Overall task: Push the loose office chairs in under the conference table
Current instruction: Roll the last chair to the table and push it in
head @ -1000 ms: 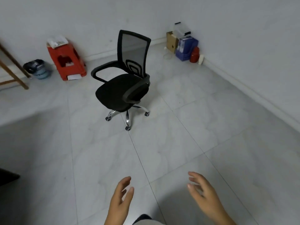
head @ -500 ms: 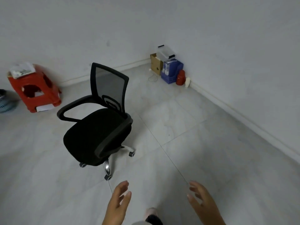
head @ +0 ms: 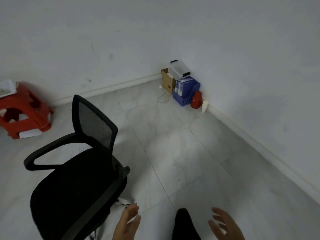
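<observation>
While nothing is gripped yet, our read of the setup:

Hands: left hand (head: 127,222) and right hand (head: 225,226) both low at 6 o'clock, fingers spread and relaxed, neither touching anything. We judge they are held out ready for a grab, not idle.

Left hand vs chair: fingertips just beside the chair (head: 78,179) at its 4 o'clock edge, apart from it. Nearest part is the right armrest (head: 110,189).

Right hand: well apart from the chair, over bare floor (head: 199,153).

Chair location: lower left, at 8 o'clock from centre, out on open floor. No conference table in view, so we cannot tell which way it must be pushed.

Chair orientation: backrest (head: 94,122) stands at its 12 o'clock side, seat towards us. We judge the backrest top or armrests are the natural push points; we are on the seat side, so a step around looks likely.

Chair look: black mesh backrest, see-through; black padded seat; two looped black armrests, left armrest (head: 52,153) curving out to 9 o'clock. Base mostly hidden under the seat, only a glint of chrome near the left fingertips.

Handling guess: castor chair on smooth tile, should roll easily and may swivel if pushed off-centre.

Surroundings: red stool (head: 26,115) at 9 o'clock by the wall; box and blue file rack (head: 187,91) in the corner at 1 o'clock. Both well clear of the chair.
</observation>
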